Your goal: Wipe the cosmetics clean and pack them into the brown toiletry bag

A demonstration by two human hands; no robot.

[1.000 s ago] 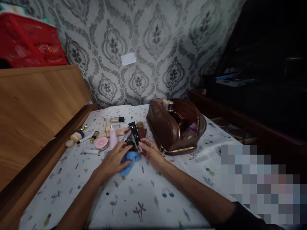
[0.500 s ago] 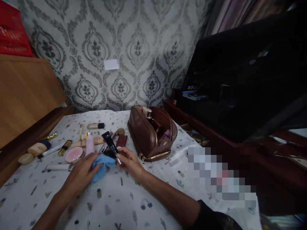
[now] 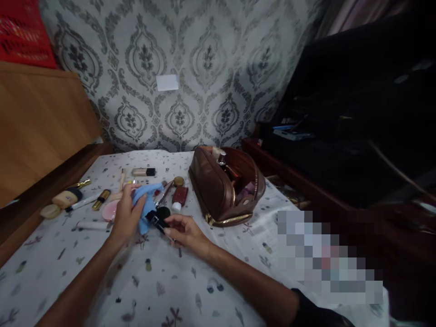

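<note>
A blue cloth [image 3: 149, 193] is gripped in my left hand [image 3: 126, 215], bunched between thumb and fingers. My right hand [image 3: 189, 234] pinches a black cosmetic tube [image 3: 158, 221], its far end by the cloth's lower edge; whether they touch I cannot tell. Just behind the tube lies a dark round item [image 3: 163, 211]. A dark red bottle [image 3: 180, 195] with a white cap and a round gold-coloured item [image 3: 178, 181] lie beyond my right hand. The pink compact [image 3: 110, 210] is partly covered by my left hand.
An open brown cosmetic bag [image 3: 208, 184] with items inside stands right of centre. A foundation bottle [image 3: 143, 172], a gold-and-black tube [image 3: 101, 200] and a beige bottle [image 3: 64, 199] lie left on the patterned cloth. A wooden cabinet [image 3: 44, 122] borders the left side.
My left hand has raised the cloth away from me. The black tube has swung from pointing up and away to lying lower, towards the cloth. The whole view has shifted slightly.
</note>
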